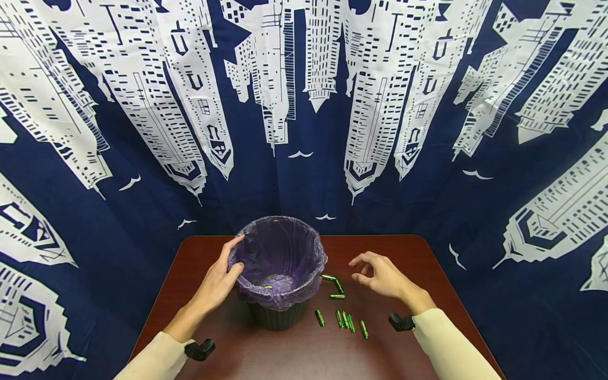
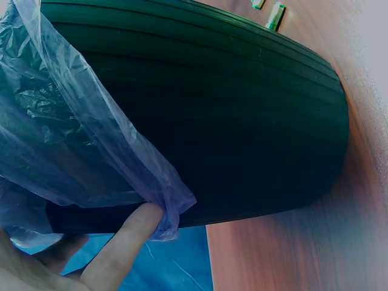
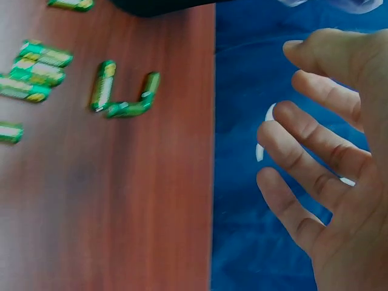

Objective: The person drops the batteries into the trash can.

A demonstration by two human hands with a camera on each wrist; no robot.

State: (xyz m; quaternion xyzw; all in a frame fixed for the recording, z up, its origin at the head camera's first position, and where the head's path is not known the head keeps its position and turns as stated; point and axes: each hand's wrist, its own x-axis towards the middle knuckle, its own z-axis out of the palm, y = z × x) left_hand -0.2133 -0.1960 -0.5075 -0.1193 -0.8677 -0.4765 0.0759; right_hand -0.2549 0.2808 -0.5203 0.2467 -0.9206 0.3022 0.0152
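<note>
A dark ribbed trash can (image 1: 277,316) with a translucent purple liner (image 1: 294,287) folded over its rim stands left of the table's middle. My left hand (image 1: 219,277) holds its left side at the rim, the thumb pressing the liner's edge in the left wrist view. Inside, low on the liner, lies a small yellow-green battery (image 1: 267,286). To the right of the can, several green batteries (image 1: 337,296) lie on the table. My right hand (image 1: 382,274) hovers beyond them on the right, fingers loosely bent and holding nothing.
The reddish-brown wooden table (image 1: 266,359) ends at a dark blue curtain (image 1: 266,179) printed with white buildings. A black wrist camera (image 1: 199,349) sits on the left wrist and another camera (image 1: 401,322) on the right.
</note>
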